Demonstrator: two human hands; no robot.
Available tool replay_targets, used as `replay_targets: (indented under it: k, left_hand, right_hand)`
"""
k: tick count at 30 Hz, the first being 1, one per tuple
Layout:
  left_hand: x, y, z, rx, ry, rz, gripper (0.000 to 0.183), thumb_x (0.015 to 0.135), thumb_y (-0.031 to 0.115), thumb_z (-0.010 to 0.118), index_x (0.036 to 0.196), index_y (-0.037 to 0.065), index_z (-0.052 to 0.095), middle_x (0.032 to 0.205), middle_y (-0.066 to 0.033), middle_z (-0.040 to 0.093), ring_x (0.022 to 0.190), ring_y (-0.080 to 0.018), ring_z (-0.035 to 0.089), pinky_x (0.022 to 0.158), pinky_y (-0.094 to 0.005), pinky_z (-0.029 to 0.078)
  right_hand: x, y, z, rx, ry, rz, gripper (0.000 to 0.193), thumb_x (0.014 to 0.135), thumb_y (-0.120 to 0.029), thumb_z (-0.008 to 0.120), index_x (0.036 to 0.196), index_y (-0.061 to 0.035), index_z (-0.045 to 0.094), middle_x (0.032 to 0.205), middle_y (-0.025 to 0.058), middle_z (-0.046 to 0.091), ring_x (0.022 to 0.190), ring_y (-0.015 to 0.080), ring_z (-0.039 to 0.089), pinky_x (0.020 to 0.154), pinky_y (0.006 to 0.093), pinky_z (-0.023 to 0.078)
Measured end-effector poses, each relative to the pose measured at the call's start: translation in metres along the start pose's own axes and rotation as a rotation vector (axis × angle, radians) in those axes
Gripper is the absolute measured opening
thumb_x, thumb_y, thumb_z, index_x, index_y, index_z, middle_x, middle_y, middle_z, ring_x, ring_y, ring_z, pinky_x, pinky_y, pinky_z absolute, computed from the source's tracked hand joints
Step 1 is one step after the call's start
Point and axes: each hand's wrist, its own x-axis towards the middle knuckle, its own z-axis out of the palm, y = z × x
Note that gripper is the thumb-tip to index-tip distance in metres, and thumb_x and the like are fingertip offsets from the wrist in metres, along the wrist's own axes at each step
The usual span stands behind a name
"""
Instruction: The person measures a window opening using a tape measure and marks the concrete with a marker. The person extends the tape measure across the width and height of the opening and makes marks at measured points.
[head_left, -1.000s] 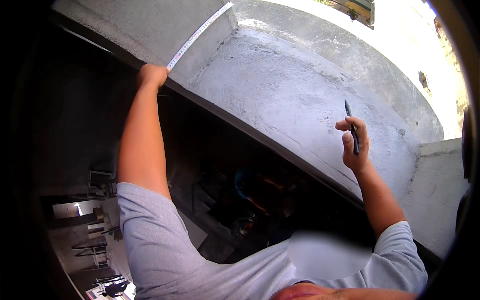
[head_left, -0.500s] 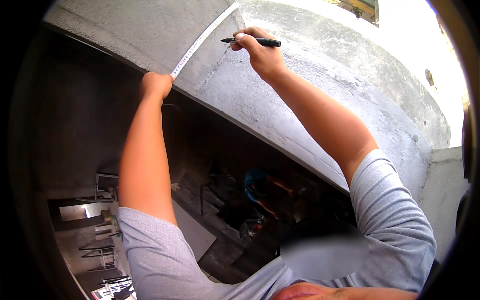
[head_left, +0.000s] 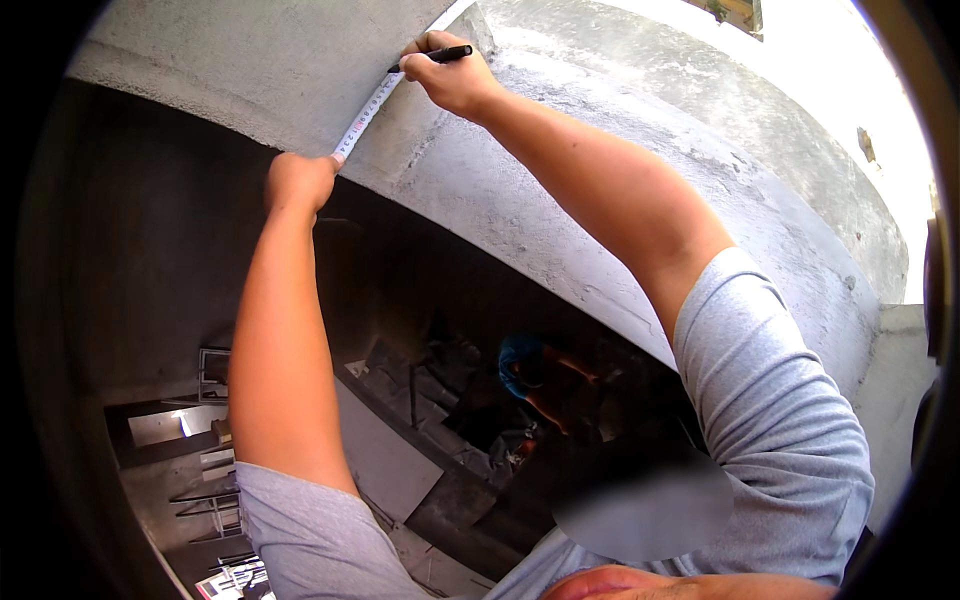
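My left hand (head_left: 300, 184) is closed at the lower edge of a grey concrete surface (head_left: 280, 75), gripping the end of a white tape measure (head_left: 364, 118). From there the tape runs up across the concrete, and its far part passes behind my other hand. My right hand (head_left: 452, 78) pinches a black marker (head_left: 446, 55) between thumb and fingers. The marker's tip lies at the tape's edge, about midway along it; whether it touches the concrete I cannot tell. Whatever tape case there may be inside my left hand is hidden.
Below the concrete edge lies a dark space where another person in a blue top (head_left: 520, 366) bends among dark, jumbled things. Metal frames (head_left: 212, 512) stand at the lower left. A curved concrete ledge (head_left: 800, 190) extends to the right, with bright daylight beyond it.
My right hand has moved left and slightly up, bringing the marker from beside the tape onto its edge. The left hand still holds the tape; the whole view has shifted slightly.
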Motion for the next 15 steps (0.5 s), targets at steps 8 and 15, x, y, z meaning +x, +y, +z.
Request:
replay_targets:
  k: [8, 15]
  left_hand:
    - [-0.0036, 0.0, -0.0017, -0.014, 0.003, -0.002, 0.052, 0.089, 0.034, 0.087, 0.111, -0.011, 0.075, 0.108, -0.0263, 0.077, 0.098, -0.0333, 0.076, 0.084, -0.044, 0.056]
    - [-0.0017, -0.0019, -0.0012, -0.026, -0.007, -0.011, 0.053, 0.088, 0.034, 0.087, 0.114, -0.011, 0.076, 0.115, -0.0278, 0.077, 0.106, -0.0356, 0.076, 0.089, -0.0448, 0.056]
  right_hand:
    - [0.0041, 0.0075, 0.0073, -0.056, -0.03, -0.017, 0.029, 0.093, -0.032, 0.068, 0.106, -0.0068, 0.075, 0.091, 0.0081, 0.073, 0.082, 0.0188, 0.068, 0.077, 0.0357, 0.057]
    - [0.0033, 0.0084, 0.0104, -0.084, -0.03, -0.009, 0.031, 0.092, -0.033, 0.069, 0.109, -0.0069, 0.075, 0.094, 0.0102, 0.074, 0.087, 0.0215, 0.07, 0.082, 0.0365, 0.057]
